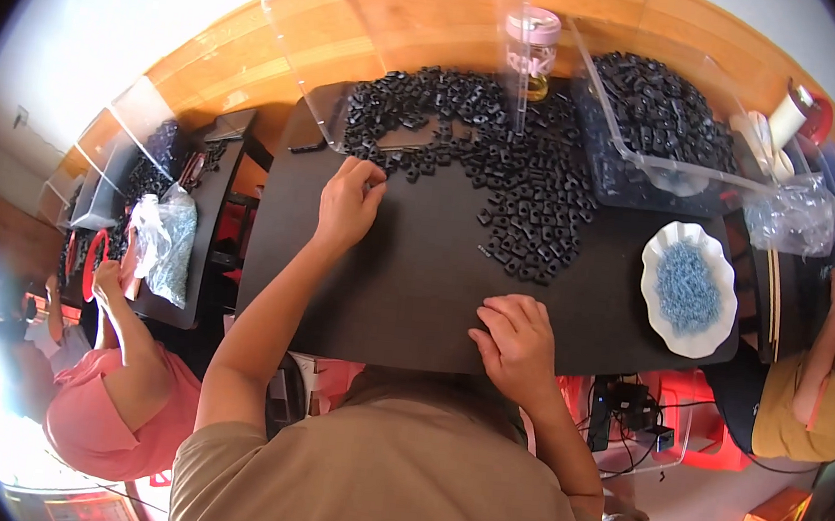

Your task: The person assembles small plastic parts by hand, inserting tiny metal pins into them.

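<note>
My left hand [349,202] is over the dark table at the near left edge of a heap of small black plastic parts [538,212]. Its fingers are curled in, and anything between them is hidden. By the table's front edge is my right hand [515,342], fingers bent and drawn together with the thumb below. Whatever it may hold is too small to make out. Right of it stands a white scalloped dish [717,335] filled with small blue-grey pieces [686,286]. The black parts spread from a clear tipped bin [303,39] toward the middle of the table [384,297].
At the back right, a clear bin [638,166] is full of black parts. A pink-lidded jar [532,45] stands beside it, and a clear plastic bag [792,214] lies to its right. People in a pink shirt [122,403] and a mustard shirt [816,399] sit at either side.
</note>
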A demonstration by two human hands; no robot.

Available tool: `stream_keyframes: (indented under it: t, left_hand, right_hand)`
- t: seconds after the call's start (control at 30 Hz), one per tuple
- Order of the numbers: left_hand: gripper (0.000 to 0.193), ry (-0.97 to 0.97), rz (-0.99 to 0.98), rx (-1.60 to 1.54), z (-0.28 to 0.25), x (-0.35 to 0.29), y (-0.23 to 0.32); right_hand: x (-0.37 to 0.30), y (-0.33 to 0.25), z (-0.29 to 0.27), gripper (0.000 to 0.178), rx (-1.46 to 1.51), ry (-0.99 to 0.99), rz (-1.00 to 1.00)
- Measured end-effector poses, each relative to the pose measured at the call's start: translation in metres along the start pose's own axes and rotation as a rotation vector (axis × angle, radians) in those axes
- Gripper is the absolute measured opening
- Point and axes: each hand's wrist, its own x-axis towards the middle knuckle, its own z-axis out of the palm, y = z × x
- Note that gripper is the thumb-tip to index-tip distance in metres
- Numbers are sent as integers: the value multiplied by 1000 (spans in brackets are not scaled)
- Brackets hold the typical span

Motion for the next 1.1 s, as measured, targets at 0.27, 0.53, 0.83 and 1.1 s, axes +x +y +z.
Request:
stream_keyframes:
  t: [0.27, 0.53, 0.83, 1.1]
  left_hand:
    - [9, 99, 182, 61, 24, 61, -10]
    - [16, -203, 369, 361, 55, 98, -4]
    - [11, -211, 404, 336, 53, 101, -8]
    - [11, -159, 495, 43, 26, 42, 5]
  right_hand:
    - [5, -1, 0, 25, -8, 9, 32]
    - [4, -1, 2, 23, 15, 15, 73]
    - [7, 1, 2, 22, 20, 9, 89]
    - [9, -3, 3, 22, -51, -16, 83]
